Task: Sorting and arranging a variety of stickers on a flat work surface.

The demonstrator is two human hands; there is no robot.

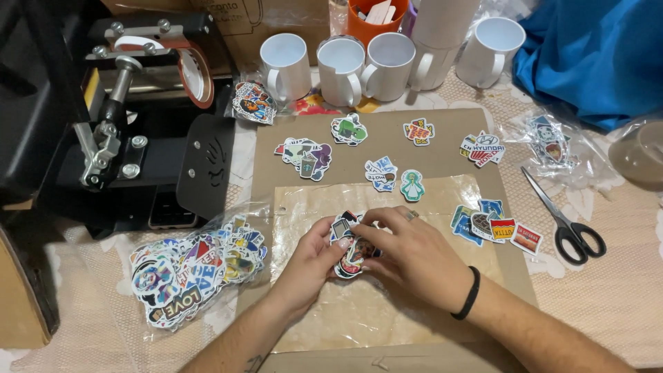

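Both hands at centre: left hand (311, 259) and right hand (414, 255), fingers pinched on a small stack of colourful stickers (351, 250) held over a clear plastic sheet (387, 311) on brown cardboard (442, 148). Left: clear bag of stickers (193, 273). Loose die-cut stickers lie beyond. White mugs (342, 69) stand behind; black scissors (566, 221) lie at the right.

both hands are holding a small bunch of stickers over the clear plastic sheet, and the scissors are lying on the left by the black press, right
Not quite. The scissors lie on the right side of the table, past the cardboard sheet, not by the black press. The head view shows it. The rest holds: the left hand and right hand hold a small bunch of stickers over the clear plastic sheet.
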